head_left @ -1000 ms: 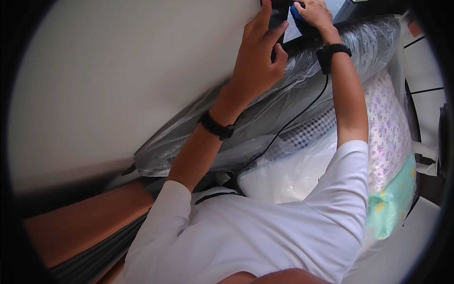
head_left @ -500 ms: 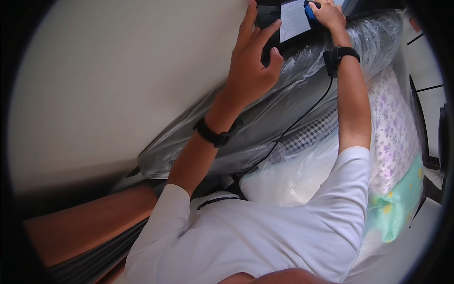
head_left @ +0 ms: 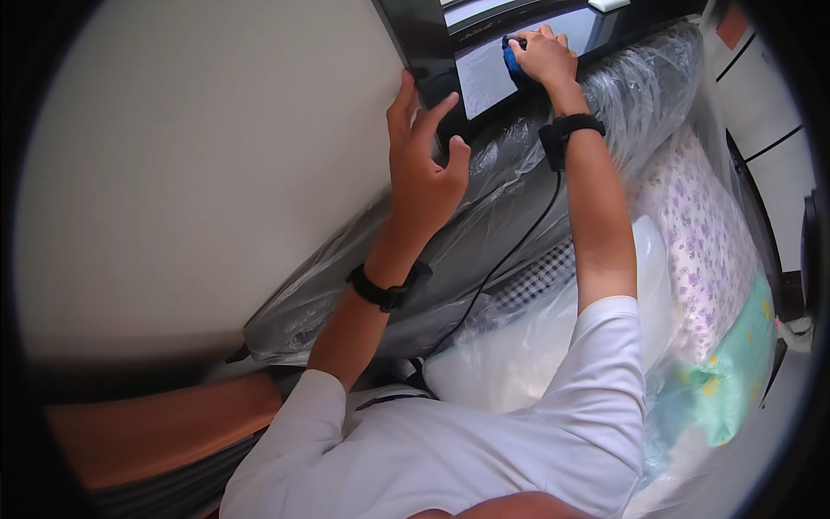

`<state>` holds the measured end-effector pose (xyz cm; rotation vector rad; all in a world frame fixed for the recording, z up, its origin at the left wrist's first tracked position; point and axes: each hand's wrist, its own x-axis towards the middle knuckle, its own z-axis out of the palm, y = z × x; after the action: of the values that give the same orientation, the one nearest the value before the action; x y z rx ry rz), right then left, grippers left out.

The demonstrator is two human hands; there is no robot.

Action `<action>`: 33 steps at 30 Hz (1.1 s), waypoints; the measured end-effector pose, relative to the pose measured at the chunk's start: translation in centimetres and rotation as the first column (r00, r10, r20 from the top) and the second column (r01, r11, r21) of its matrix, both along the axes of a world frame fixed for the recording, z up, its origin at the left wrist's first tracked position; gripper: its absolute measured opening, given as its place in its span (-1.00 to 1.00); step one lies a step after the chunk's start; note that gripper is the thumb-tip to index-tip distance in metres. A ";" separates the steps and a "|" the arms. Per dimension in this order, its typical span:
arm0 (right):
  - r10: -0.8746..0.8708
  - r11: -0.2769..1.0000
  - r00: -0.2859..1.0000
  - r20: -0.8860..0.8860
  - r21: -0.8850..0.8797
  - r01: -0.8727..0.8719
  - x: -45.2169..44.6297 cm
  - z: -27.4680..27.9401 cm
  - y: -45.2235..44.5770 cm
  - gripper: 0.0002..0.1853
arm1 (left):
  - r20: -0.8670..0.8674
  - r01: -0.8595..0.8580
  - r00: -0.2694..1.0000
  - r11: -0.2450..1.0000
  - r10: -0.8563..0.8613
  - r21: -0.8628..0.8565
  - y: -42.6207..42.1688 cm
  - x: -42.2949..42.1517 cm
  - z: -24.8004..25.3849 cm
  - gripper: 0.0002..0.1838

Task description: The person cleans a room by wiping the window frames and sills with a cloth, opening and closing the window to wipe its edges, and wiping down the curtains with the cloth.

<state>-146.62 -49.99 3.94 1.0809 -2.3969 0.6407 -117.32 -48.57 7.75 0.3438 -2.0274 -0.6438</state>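
Note:
My right hand [head_left: 546,57] is wrapped round a small blue and black object [head_left: 512,65], most of which my fingers cover. It presses on the glossy dark sill [head_left: 596,43], at the edge of a pale speckled patch [head_left: 484,82]. I cannot tell whether that patch is a reflection or something wet. My left hand [head_left: 428,164] is open, fingers spread and holding nothing. Its fingertips are close to the dark window frame [head_left: 406,39] and the sill's left end; whether they touch is unclear. Each wrist wears a black strap, and a cable runs from the right one.
Below the sill lies a long grey bulk wrapped in clear plastic [head_left: 346,285]. Bagged bedding, including a purple-flowered piece [head_left: 692,233] and a green one [head_left: 731,372], is at right. A white object [head_left: 608,4] sits on the sill. Pale wall fills the left.
The view has shifted, so the sill, window frame and white object show more. Both hands appear lower and further left. My right hand still grips the blue and black object; my left stays open.

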 end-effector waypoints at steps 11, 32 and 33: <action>0.186 0.977 0.978 0.097 0.085 -0.194 4.2 0.8 -1.6 -0.68 | 0.083 0.158 0.981 0.972 -0.174 0.173 -0.1 1.5 0.6 -0.64; 0.453 0.869 0.868 0.205 0.116 -0.481 24.7 7.6 9.9 -0.70 | 0.292 0.168 0.915 0.919 -0.280 0.357 1.0 35.6 0.1 -0.59; 0.587 0.805 0.785 0.200 -0.044 -0.591 28.4 8.0 10.4 -0.73 | 0.277 0.135 0.918 0.878 -0.286 0.460 1.5 38.3 0.5 -0.59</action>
<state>-118.19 -39.55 11.93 1.8899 -2.2067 0.9704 -78.98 -47.06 8.26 0.5236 -2.2554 -1.2591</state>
